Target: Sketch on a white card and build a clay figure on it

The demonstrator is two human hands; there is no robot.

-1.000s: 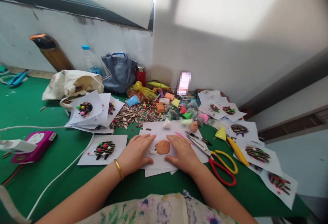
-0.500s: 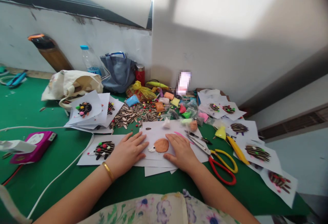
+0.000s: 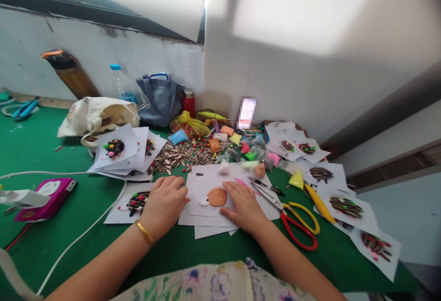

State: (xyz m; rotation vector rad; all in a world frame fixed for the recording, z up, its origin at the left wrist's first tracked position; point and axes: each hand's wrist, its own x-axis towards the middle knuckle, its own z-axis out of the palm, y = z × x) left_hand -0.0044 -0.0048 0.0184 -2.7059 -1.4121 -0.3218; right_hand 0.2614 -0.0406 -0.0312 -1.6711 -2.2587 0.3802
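Observation:
An orange clay shape (image 3: pixel 217 197) with a white pointed face and a dark eye lies on white paper (image 3: pixel 206 218) in front of me. My right hand (image 3: pixel 243 204) rests on this paper at the shape's right side, fingers stretched out and holding nothing. To the left, my left hand (image 3: pixel 167 202) is bent at the knuckles over the right part of a finished hedgehog picture (image 3: pixel 138 202); its fingertips are mostly hidden. A single sunflower seed (image 3: pixel 200 174) lies near the paper's top edge. Scissors (image 3: pixel 283 207) with red and yellow handles lie right of my right hand.
Behind the paper are sunflower seeds (image 3: pixel 169 156) and bags of coloured clay (image 3: pixel 215 144). Seed pictures lie at left (image 3: pixel 115 148) and right (image 3: pixel 346 204). A white cable (image 3: pixel 82 235) crosses the left side near a purple box (image 3: pixel 48 197). Bags and bottles stand by the wall.
My left hand has drawn back left from the paper beside the orange shape, and its fingers have bent. My right hand stays in place. The view has shifted slightly.

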